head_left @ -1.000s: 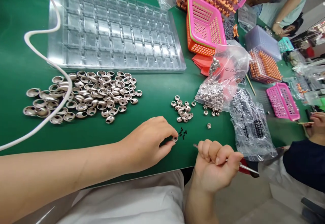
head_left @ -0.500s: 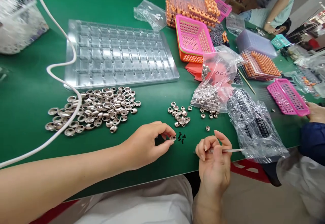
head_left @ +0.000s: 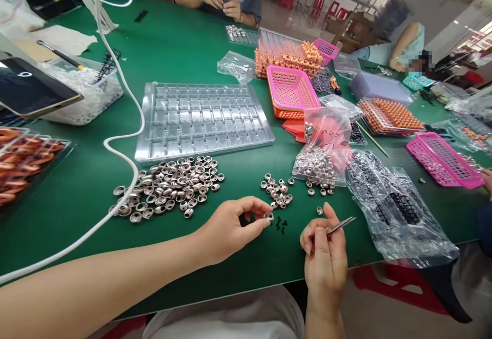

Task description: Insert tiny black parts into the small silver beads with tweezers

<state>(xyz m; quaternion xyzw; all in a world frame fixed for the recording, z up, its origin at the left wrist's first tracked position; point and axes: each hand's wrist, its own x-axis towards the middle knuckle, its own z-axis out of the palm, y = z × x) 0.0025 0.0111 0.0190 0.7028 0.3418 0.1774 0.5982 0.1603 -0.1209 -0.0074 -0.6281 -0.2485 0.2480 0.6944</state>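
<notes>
My left hand point(head_left: 234, 226) pinches a small silver metal cup-shaped part point(head_left: 268, 216) between thumb and forefinger, just above the table. Beside it lie several tiny black pieces point(head_left: 282, 225). In my right hand point(head_left: 325, 247) is a pair of metal tweezers point(head_left: 341, 225), gripped between thumb and fingers with the tips pointing up and right. A small group of silver parts point(head_left: 277, 189) lies beyond my left fingertips. To the left spreads a larger pile of similar silver cups point(head_left: 177, 185). One loose silver part point(head_left: 319, 210) sits just beyond my right hand.
A clear compartment tray point(head_left: 203, 119) lies behind the large pile, with a white cable point(head_left: 140, 139) left of it. Pink baskets point(head_left: 294, 88), a bag of silver parts point(head_left: 323, 149) and a bag of black parts point(head_left: 395, 200) stand right. Co-workers sit across and at right.
My view has tilted up, showing more of the far table and a co-worker opposite. The tweezers in my right hand have swung so their tips point higher. My left hand still pinches the silver part.
</notes>
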